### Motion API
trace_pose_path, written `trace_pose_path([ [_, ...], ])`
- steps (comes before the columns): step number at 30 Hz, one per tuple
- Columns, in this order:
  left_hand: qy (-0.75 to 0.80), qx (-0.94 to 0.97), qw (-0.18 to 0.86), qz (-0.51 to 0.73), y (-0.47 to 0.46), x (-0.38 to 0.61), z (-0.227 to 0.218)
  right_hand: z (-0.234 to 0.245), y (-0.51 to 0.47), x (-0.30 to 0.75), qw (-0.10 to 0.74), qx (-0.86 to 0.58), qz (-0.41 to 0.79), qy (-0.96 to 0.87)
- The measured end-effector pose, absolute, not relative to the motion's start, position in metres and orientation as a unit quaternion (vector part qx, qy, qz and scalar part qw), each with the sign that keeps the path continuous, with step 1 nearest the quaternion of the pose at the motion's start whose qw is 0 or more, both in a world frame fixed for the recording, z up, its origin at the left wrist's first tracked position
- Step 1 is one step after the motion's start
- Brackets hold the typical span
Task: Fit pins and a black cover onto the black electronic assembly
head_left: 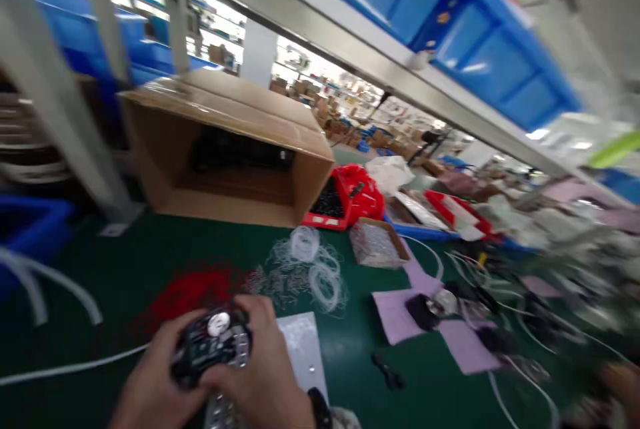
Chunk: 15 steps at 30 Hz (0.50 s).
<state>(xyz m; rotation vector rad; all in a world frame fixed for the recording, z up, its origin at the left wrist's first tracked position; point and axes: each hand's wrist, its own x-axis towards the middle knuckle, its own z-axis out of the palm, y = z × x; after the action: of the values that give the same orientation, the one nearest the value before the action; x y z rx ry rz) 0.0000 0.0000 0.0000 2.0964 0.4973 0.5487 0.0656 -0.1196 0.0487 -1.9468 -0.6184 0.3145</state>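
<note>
Green table mat (150, 249): the whole work surface is covered by it, and everything below is spread over it.
Blue bins (480, 42): they are seen on the metal shelf above the table.
Cardboard box (220, 149): it is laid on its side at the back, its open mouth turned to the front, dark parts inside.
Red tray (350, 199): it is set just right of the box.
Red wires (190, 289): a loose pile is seen just beyond the hands, clear coiled wires (315, 262) to its right.
White sheet (305, 349): it is partly covered by the right hand.
Left hand (155, 382): its fingers are curled around the left side of the part.
Right hand (260, 369): its fingers are closed over the right side.
Black round part (210, 346): it is held between both hands at the near edge, a silver disc on top; finer detail is blurred.
</note>
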Motion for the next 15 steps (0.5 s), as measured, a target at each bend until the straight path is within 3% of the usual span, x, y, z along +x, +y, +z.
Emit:
trace_pose_path([
  [5,0.207,0.811,0.519,0.172,0.016,-0.009,0.009,0.044,-0.111,0.077,0.560,-0.758,0.144,-0.302],
  [15,0.150,0.825,0.520,0.163,0.023,-0.011,0.026,0.057,-0.125,0.207,0.483,-0.836,0.032,-0.259],
])
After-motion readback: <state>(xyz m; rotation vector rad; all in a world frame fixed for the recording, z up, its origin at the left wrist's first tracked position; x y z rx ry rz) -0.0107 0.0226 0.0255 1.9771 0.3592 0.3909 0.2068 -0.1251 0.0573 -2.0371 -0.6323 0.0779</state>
